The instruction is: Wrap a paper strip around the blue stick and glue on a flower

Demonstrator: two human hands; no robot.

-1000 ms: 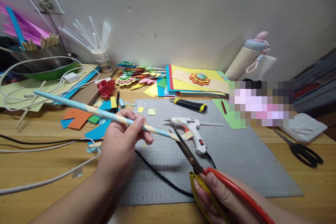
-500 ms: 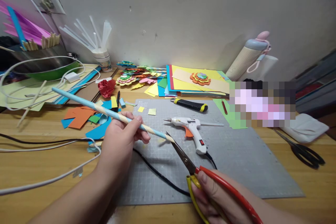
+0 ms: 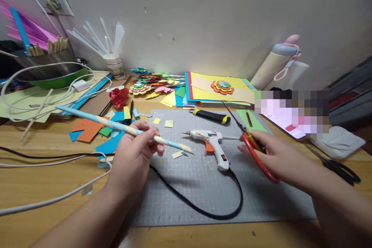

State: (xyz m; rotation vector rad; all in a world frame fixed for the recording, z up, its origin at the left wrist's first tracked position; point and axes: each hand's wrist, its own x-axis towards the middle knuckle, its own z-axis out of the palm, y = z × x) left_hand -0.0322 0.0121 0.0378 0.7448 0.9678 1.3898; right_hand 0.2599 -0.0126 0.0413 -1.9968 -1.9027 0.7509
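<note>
My left hand (image 3: 133, 159) pinches a long rolled paper stick (image 3: 116, 126) striped blue and cream, held slanting over the grey cutting mat (image 3: 203, 186). Its cut tip points right, just above a small paper offcut (image 3: 178, 154) lying on the mat. My right hand (image 3: 276, 157) grips red-and-yellow-handled scissors (image 3: 250, 141) over the mat's right side, blades closed and pointing up and left toward the back. A white hot glue gun (image 3: 213, 143) lies between the two hands, its black cord (image 3: 203, 209) looping across the mat.
A black-and-yellow utility knife (image 3: 210, 116), stacked coloured paper with paper flowers (image 3: 222, 87), a cup of glue sticks (image 3: 113, 64), white cables (image 3: 52, 93), paper scraps (image 3: 87, 130), black scissors (image 3: 340, 166) and a bottle (image 3: 276, 64) lie around on the wooden desk.
The scissors snipped the stick's tip, and a small piece dropped onto the mat. My right hand then swung the scissors away to the right and back. The left hand barely moved.
</note>
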